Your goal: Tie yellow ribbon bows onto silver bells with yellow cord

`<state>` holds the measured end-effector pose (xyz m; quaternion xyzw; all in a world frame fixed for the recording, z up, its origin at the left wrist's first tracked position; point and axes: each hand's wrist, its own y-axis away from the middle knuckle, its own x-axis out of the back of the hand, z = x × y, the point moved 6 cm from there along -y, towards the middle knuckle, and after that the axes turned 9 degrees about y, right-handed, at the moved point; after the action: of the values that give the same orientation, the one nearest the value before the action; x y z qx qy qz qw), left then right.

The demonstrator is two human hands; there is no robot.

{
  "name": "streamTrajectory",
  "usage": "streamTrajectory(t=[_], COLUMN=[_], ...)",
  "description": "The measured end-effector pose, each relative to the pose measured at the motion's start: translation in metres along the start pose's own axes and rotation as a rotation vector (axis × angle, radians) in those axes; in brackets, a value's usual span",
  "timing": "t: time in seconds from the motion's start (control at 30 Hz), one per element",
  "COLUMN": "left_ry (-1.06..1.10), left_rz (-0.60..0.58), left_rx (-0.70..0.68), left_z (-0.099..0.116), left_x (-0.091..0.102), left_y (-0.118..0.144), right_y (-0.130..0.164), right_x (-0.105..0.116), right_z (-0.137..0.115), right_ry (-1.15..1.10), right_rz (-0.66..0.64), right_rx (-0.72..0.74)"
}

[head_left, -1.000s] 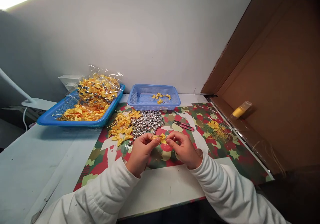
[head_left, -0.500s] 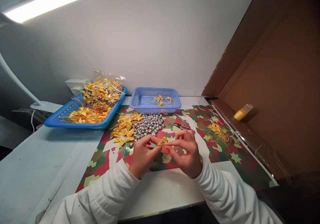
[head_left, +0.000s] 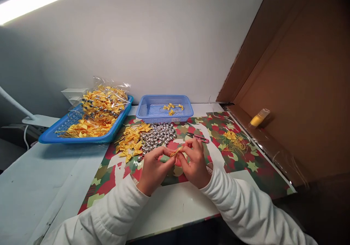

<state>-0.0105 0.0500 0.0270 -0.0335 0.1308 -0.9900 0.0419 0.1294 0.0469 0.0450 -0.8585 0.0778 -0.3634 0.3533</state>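
Note:
Over the patterned sheet, my left hand [head_left: 153,169] pinches a yellow ribbon bow with gold cord [head_left: 177,151] between thumb and fingertips. Thumb and forefinger of my right hand [head_left: 194,164] close on the same piece from the other side, so most of the bow is hidden. Beyond my left hand lie loose yellow ribbon bows [head_left: 130,143] and a heap of silver jingle bells [head_left: 158,135]. A pair of pink-handled thread snips [head_left: 201,138] rests just past my right hand.
A blue basket [head_left: 79,140] with bagged yellow bows and bells stands at the left. Several bows lie in a smaller blue basket [head_left: 164,119] at the back. Gold cords with yellow ribbon [head_left: 233,141] and a yellow-filled tube [head_left: 259,117] are at the right, by a cardboard wall [head_left: 290,73].
My right hand has come closer to my left, its fingers now closed on the cord. The bow has turned and shows less. The whole view has shifted slightly.

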Motion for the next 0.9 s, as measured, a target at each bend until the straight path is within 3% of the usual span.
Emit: streamTrajectory(t=[0.2, 0.5, 0.77, 0.9], left_ry=[0.035, 0.202, 0.326, 0.315], left_rz=[0.004, -0.018, 0.002, 0.023], left_rx=[0.096, 0.280, 0.361, 0.346], left_z=[-0.011, -0.023, -0.029, -0.029], left_x=[0.000, -0.005, -0.002, 0.000], left_y=[-0.004, -0.004, -0.008, -0.009], right_y=[-0.004, -0.012, -0.015, -0.020], right_x=[-0.009, -0.012, -0.002, 0.003], right_z=[0.008, 0.011, 0.021, 0.028], right_ry=[-0.155, -0.242, -0.487, -0.716], right_rz=[-0.040, -0.206, -0.077, -0.048], right_rx=[-0.099, -0.062, -0.087, -0.107])
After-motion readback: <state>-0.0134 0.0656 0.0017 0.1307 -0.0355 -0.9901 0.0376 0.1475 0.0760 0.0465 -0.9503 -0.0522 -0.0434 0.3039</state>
